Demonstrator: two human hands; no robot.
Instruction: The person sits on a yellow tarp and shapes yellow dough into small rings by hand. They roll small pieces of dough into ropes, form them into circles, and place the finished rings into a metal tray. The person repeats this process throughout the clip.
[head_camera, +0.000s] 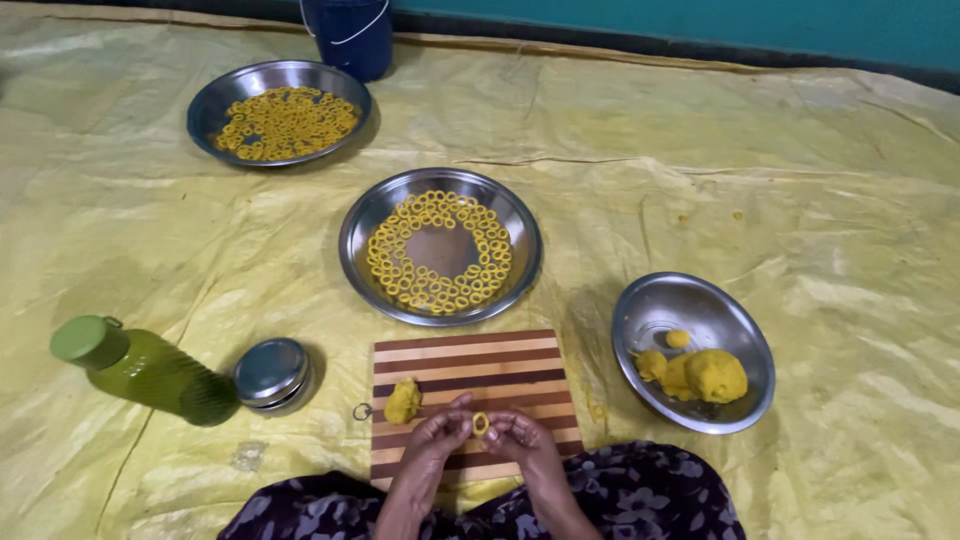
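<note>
A small yellow dough ring (481, 423) is pinched between the fingertips of my left hand (432, 445) and my right hand (525, 445), just above the near part of a striped wooden board (470, 365). A lump of yellow dough (403, 401) lies on the board's left edge. Beyond the board stands a steel plate (358, 232) with several dough rings laid in circles around its bare middle. A steel bowl (680, 300) at the right holds bigger lumps of dough (700, 376).
A second steel plate (215, 95) heaped with rings sits far left, next to a dark blue bucket (350, 35). A green bottle (140, 368) lies on its side at left, beside a small lidded steel tin (272, 373). A yellow sheet (750, 170) covers the floor.
</note>
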